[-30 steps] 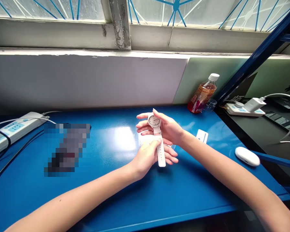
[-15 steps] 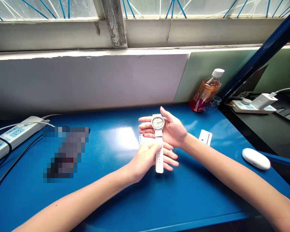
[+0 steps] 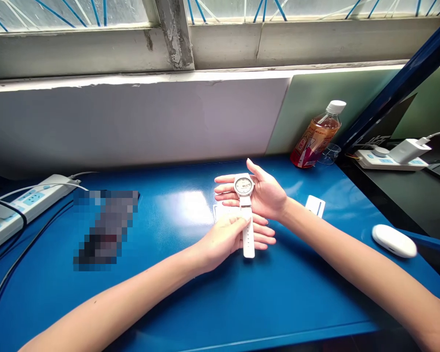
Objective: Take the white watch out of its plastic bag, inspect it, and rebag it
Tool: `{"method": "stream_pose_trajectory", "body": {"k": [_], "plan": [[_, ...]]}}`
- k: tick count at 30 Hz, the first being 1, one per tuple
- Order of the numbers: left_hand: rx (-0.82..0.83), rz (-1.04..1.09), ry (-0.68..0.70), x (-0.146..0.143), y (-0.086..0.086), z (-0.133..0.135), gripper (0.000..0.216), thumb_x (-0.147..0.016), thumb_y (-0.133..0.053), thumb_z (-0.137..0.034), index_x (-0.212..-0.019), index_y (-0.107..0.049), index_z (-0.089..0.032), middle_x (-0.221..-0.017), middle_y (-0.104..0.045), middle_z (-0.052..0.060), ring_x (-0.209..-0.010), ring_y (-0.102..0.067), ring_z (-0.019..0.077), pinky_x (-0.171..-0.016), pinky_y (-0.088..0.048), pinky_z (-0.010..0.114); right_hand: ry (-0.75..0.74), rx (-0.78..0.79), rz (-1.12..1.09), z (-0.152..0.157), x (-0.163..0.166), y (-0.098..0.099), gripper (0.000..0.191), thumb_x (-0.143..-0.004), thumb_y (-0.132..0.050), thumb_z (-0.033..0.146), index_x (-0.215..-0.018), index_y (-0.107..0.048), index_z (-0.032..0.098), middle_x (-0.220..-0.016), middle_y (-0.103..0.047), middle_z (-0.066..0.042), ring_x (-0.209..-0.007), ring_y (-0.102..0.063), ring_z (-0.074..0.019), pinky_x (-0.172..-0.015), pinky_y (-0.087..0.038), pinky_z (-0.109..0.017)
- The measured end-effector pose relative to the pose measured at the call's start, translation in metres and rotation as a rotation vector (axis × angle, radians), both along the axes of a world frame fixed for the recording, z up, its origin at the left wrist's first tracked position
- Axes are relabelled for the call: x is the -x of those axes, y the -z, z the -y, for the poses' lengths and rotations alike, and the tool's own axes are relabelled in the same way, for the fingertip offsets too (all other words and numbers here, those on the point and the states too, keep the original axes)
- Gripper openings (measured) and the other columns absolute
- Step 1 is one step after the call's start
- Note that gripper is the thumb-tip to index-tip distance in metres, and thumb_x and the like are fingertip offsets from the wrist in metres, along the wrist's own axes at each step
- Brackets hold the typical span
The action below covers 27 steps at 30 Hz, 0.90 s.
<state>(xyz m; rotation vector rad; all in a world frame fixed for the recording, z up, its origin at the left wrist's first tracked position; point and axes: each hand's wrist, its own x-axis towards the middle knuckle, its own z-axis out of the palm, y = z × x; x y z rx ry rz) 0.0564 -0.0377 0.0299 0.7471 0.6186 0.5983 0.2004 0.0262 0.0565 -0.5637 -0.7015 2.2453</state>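
Observation:
A white wristwatch [image 3: 244, 185] with a round pale dial lies face up, its strap running down toward the front of the desk. My left hand [image 3: 225, 237] pinches the strap between thumb and fingers, its other fingers stretched out to the right beneath it. Behind it, my right hand [image 3: 267, 194] is palm up with fingers outstretched, just under the watch case. Whether the case touches those fingers, I cannot tell. Partly hidden by my hands, a flat white item [image 3: 217, 211] shows on the blue desk [image 3: 161, 293].
A white power strip [image 3: 33, 198] with cables and a blurred-out dark object [image 3: 108, 230] lie left. A drink bottle [image 3: 317, 137] stands at the back right. A white card-like piece [image 3: 315, 205] and a white rounded case [image 3: 394, 240] lie right, near another power strip [image 3: 374, 160].
The whole view has shifted slightly, so most things sit a little further right. Both hands keep nearly the same pose, with the left still pinching the watch strap.

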Motion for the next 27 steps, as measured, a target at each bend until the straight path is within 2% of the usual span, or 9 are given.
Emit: {"method": "stream_pose_trajectory", "body": {"k": [5, 11, 20, 27], "plan": [[0.012, 0.031, -0.028, -0.0008, -0.0031, 0.0008, 0.046, -0.081, -0.078, -0.049, -0.099, -0.07, -0.006, -0.096, -0.075, 0.018, -0.087, -0.074, 0.0261, -0.082, -0.058, 0.037, -0.011, 0.004, -0.001, 0.0011, 0.0, -0.0008, 0.081, -0.104, -0.005, 0.053, -0.112, -0.067, 0.002, -0.095, -0.078, -0.019, -0.089, -0.077, -0.0255, -0.085, -0.059, -0.037], [-0.003, 0.037, -0.024, -0.0007, -0.0039, 0.0018, 0.043, -0.085, -0.075, -0.047, -0.098, -0.07, -0.006, -0.095, -0.075, 0.018, -0.085, -0.074, 0.0266, -0.081, -0.058, 0.038, -0.029, -0.025, -0.009, 0.0008, -0.0016, 0.0003, 0.077, -0.105, -0.007, 0.052, -0.116, -0.066, 0.004, -0.099, -0.078, -0.019, -0.09, -0.076, -0.0248, -0.086, -0.058, -0.038], [-0.025, 0.021, 0.005, 0.003, -0.0042, -0.0037, 0.037, -0.09, -0.069, -0.044, -0.102, -0.069, -0.009, -0.094, -0.074, 0.015, -0.079, -0.074, 0.0243, -0.071, -0.059, 0.033, -0.059, 0.022, 0.062, 0.0028, -0.0034, -0.0073, 0.084, -0.104, -0.008, 0.056, -0.105, -0.072, 0.002, -0.094, -0.078, -0.02, -0.09, -0.075, -0.0235, -0.091, -0.055, -0.035], [-0.009, -0.004, 0.01, 0.0012, -0.0036, -0.0018, 0.042, -0.09, -0.067, -0.048, -0.098, -0.071, -0.007, -0.092, -0.075, 0.018, -0.081, -0.074, 0.0253, -0.08, -0.058, 0.038, -0.041, 0.042, 0.045, 0.0019, -0.0015, -0.0057, 0.084, -0.104, -0.006, 0.054, -0.104, -0.071, 0.001, -0.09, -0.078, -0.02, -0.086, -0.076, -0.0243, -0.086, -0.057, -0.037]]}}
